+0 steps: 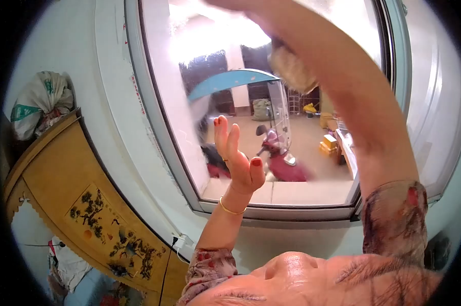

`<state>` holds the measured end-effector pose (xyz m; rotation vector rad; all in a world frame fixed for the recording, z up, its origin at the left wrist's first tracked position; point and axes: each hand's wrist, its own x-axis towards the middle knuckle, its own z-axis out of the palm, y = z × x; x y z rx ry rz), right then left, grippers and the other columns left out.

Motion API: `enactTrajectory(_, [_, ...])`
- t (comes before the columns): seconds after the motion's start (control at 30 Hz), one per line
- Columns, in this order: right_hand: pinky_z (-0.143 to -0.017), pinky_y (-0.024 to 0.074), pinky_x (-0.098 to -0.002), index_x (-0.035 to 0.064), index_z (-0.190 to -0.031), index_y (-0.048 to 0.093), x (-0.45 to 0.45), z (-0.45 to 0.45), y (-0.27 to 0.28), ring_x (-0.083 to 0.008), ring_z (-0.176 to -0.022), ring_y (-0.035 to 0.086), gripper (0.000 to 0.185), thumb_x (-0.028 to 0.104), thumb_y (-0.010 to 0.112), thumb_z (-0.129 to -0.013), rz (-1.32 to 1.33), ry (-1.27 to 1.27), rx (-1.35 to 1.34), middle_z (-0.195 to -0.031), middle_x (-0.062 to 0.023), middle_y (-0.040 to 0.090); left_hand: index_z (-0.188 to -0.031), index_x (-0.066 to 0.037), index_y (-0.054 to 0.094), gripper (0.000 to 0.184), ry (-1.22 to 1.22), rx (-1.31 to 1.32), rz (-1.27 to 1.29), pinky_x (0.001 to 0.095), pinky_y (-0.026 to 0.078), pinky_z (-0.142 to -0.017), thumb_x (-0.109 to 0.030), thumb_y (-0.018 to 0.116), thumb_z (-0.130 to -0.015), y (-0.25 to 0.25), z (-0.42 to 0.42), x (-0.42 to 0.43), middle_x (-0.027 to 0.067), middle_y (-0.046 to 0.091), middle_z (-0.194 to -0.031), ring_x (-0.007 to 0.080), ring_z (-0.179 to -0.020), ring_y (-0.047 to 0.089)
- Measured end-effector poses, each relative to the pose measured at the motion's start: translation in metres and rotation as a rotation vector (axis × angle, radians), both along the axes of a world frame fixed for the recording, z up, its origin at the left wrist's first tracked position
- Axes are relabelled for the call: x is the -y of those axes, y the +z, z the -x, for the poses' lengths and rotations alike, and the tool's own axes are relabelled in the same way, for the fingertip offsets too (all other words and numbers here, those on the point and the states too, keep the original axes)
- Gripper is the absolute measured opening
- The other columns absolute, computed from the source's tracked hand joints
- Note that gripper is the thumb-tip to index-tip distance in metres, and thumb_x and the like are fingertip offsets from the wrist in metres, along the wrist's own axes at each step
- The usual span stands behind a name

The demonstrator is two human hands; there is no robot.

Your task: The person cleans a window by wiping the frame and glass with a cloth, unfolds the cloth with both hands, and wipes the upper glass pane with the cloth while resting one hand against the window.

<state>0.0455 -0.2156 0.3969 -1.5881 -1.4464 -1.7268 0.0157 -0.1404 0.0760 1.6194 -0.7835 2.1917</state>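
Note:
In front of me is a window [281, 210] with a pale metal frame. My left hand [239, 160] is raised at the lower part of the glass, with its fingers apart and nothing in them. I cannot tell whether it touches the pane. A gold bangle [232, 208] circles that wrist. My right arm bends across the upper glass; only a bit of my right hand [229, 3] shows at the top edge, and its fingers are out of view. A blurred beige, fuzzy shape [293, 69] appears behind the forearm, perhaps a reflection.
A yellow-brown cabinet [52, 168] with a painted tree panel stands at left, a tied white sack [42, 104] on top. A plug [182, 242] sits on the wall below the window. Through the glass show a red scooter [286, 166], a blue canopy [235, 81] and yellow boxes [329, 144].

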Motion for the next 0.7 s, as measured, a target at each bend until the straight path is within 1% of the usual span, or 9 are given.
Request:
enactTrajectory(0.1, [-0.080, 0.0523, -0.0411, 0.0088, -0.102, 0.069, -0.048, 0.017, -0.044, -0.0314, -0.089, 0.066, 0.031, 0.008, 0.057, -0.073, 0.327, -0.126, -0.089, -0.096, -0.0157, 0.068, -0.142, 0.003, 0.026, 0.066, 0.048, 0.048, 0.021, 0.0474, 0.015, -0.115, -0.046, 0.029, -0.099, -0.001, 0.001, -0.002, 0.0228, 0.021, -0.150, 0.0339, -0.141, 0.020])
enactTrajectory(0.17, [-0.069, 0.0530, -0.0441, 0.0054, -0.081, 0.071, -0.035, 0.038, -0.088, -0.0335, -0.072, 0.066, 0.018, 0.007, 0.055, -0.073, 0.394, -0.181, -0.204, -0.077, -0.0142, 0.068, -0.142, 0.003, 0.026, 0.066, 0.065, 0.111, 0.025, 0.0473, 0.014, -0.115, -0.047, 0.028, -0.099, 0.000, -0.001, -0.004, 0.0229, 0.020, -0.150, 0.0336, -0.141, 0.019])
enactTrajectory(0.23, [-0.071, 0.0526, -0.0432, 0.0037, -0.099, 0.067, -0.034, 0.038, -0.121, -0.0337, -0.081, 0.066, 0.030, 0.005, 0.053, -0.073, 0.651, -0.111, -0.289, -0.087, -0.0161, 0.067, -0.142, 0.002, 0.026, 0.065, 0.095, 0.161, 0.033, 0.0472, 0.014, -0.115, -0.046, 0.027, -0.099, -0.001, -0.002, -0.005, 0.0226, 0.020, -0.151, 0.0334, -0.142, 0.017])
enactTrajectory(0.27, [-0.073, 0.0522, -0.0423, 0.0024, -0.106, 0.063, -0.039, 0.019, -0.147, -0.0334, -0.087, 0.065, 0.033, 0.005, 0.053, -0.075, 0.597, 0.005, -0.147, -0.093, -0.0163, 0.067, -0.142, 0.002, 0.026, 0.064, 0.116, 0.182, 0.036, 0.0472, 0.014, -0.115, -0.046, 0.026, -0.100, -0.002, -0.002, -0.007, 0.0222, 0.020, -0.151, 0.0334, -0.142, 0.017])
enactTrajectory(0.37, [-0.076, 0.0501, -0.0354, 0.0030, -0.080, 0.069, -0.008, 0.028, -0.196, -0.0307, -0.088, 0.054, 0.016, 0.014, 0.058, -0.073, 0.723, -0.008, -0.066, -0.090, -0.0140, 0.062, -0.144, 0.000, 0.025, 0.063, 0.123, 0.208, 0.011, 0.0470, 0.014, -0.115, -0.046, 0.023, -0.100, -0.006, 0.001, -0.010, 0.0203, 0.017, -0.152, 0.0328, -0.143, 0.015])
enactTrajectory(0.4, [-0.078, 0.0483, -0.0358, 0.0018, -0.082, 0.068, -0.006, 0.021, -0.210, -0.0292, -0.090, 0.055, 0.019, 0.016, 0.060, -0.073, 0.873, 0.002, -0.319, -0.092, -0.0150, 0.062, -0.144, -0.001, 0.024, 0.062, 0.116, 0.216, -0.003, 0.0470, 0.014, -0.115, -0.045, 0.022, -0.101, -0.008, 0.002, -0.010, 0.0195, 0.016, -0.153, 0.0325, -0.143, 0.015])
enactTrajectory(0.47, [-0.091, 0.0414, -0.0351, 0.0060, -0.092, 0.066, 0.007, 0.015, -0.247, -0.0212, -0.099, 0.057, 0.023, 0.017, 0.061, -0.073, 0.936, -0.115, 0.174, -0.099, -0.0105, 0.062, -0.145, -0.004, 0.020, 0.061, 0.037, 0.125, 0.124, 0.0474, 0.014, -0.115, -0.046, 0.020, -0.101, -0.014, 0.017, -0.002, 0.0179, 0.010, -0.154, 0.0325, -0.142, 0.017])
enactTrajectory(0.5, [-0.092, 0.0371, -0.0309, 0.0083, -0.087, 0.069, 0.023, 0.012, -0.265, -0.0201, -0.091, 0.059, 0.022, 0.024, 0.065, -0.072, 0.719, -0.052, 0.236, -0.088, -0.0041, 0.063, -0.143, 0.000, 0.023, 0.061, -0.013, 0.136, 0.099, 0.0489, 0.016, -0.115, -0.044, 0.020, -0.101, -0.017, 0.020, 0.003, 0.0216, 0.015, -0.152, 0.0356, -0.141, 0.017])
enactTrajectory(0.7, [-0.104, 0.0341, -0.0336, 0.0049, -0.106, 0.064, 0.118, 0.022, -0.285, -0.0203, -0.114, 0.052, 0.030, 0.012, 0.060, -0.077, 0.853, -0.321, 0.377, -0.114, -0.0051, 0.060, -0.139, 0.006, 0.028, 0.061, -0.049, 0.073, 0.040, 0.0491, 0.020, -0.113, -0.041, 0.024, -0.101, -0.014, 0.027, 0.013, 0.0288, 0.024, -0.147, 0.0401, -0.138, 0.025])
